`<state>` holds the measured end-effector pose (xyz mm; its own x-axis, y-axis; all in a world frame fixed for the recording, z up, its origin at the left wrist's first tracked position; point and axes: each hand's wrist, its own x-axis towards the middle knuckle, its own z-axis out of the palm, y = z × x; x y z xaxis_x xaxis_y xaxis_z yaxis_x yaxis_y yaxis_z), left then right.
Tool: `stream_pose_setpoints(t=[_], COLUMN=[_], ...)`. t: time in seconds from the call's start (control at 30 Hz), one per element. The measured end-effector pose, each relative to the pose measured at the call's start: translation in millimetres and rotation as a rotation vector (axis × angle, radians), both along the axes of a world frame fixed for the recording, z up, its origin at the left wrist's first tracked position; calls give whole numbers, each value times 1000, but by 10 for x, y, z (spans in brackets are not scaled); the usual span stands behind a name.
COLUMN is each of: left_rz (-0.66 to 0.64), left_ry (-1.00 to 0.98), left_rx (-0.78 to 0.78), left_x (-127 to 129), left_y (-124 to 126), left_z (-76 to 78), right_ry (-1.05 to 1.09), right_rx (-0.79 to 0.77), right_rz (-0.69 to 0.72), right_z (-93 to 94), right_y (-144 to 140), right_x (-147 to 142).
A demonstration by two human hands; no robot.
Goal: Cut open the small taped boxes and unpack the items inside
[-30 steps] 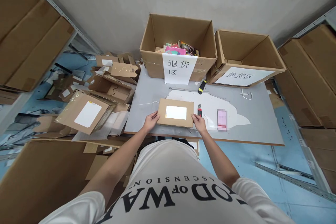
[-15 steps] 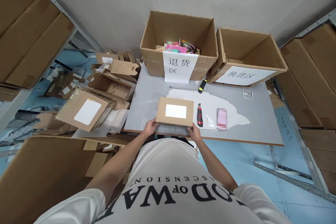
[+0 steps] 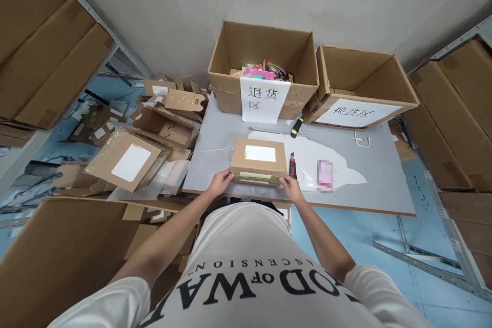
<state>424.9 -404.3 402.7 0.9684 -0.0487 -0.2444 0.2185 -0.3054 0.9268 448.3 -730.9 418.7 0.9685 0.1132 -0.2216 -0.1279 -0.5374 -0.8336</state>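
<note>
A flat cardboard parcel (image 3: 258, 161) with a white label on top lies on the grey table (image 3: 215, 133), its near side tipped up toward me. My left hand (image 3: 220, 182) grips its near left corner. My right hand (image 3: 291, 186) grips its near right corner. A red and black box cutter (image 3: 292, 166) lies just right of the parcel, partly hidden behind it.
Two open cartons with paper signs stand at the table's back: one (image 3: 265, 69) holds colourful items, the other (image 3: 359, 87) looks empty. A yellow-black cutter (image 3: 295, 127), a pink item (image 3: 325, 175) and a white cable (image 3: 361, 138) lie on the table. Opened boxes (image 3: 126, 161) pile up at left.
The parcel's near edge has come up off the table, so its front side now shows. Both hands slid from its side edges to its near corners.
</note>
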Motion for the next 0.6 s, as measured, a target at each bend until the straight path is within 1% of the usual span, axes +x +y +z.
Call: stream_pose_setpoints(t=[0.13, 0.23, 0.33, 0.43, 0.6], left_rz=[21, 60, 78, 102, 188], left_ry=[-33, -49, -55, -53, -33], left_rx=[83, 91, 87, 95, 140], left_x=[88, 160, 223, 283, 430], left_y=[-43, -71, -78, -79, -86], left_z=[326, 456, 474, 429, 340], right_ry=[-41, -64, -100, -119, -70], right_rx=[41, -3, -64, -93, -135], right_rz=[-42, -77, -109, -137, -175], right_z=[188, 285, 353, 392, 368], right_y=[9, 23, 32, 40, 60], right_x=[96, 154, 218, 285, 402])
